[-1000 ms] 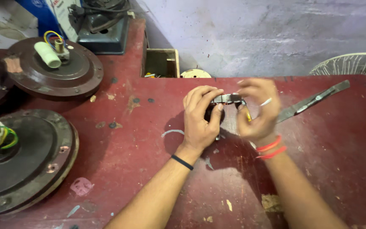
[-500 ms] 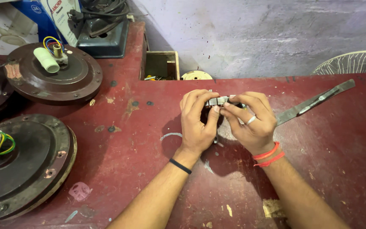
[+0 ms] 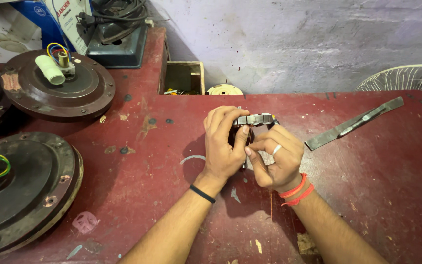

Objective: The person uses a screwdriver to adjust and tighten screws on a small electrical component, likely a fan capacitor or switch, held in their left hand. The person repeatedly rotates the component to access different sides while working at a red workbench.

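Both hands meet above the middle of the red worktop (image 3: 367,195). The left hand (image 3: 223,144) curls its fingers over the top of a small grey metal part (image 3: 255,119), thumb against its near side. The right hand (image 3: 277,159) closes its grip on the same part from below and the right; the part's lower portion is hidden, so its shape is probably ring-like. A flat metal blade (image 3: 352,123) lies well apart to the right. Dark round motor housings (image 3: 59,93) sit at left.
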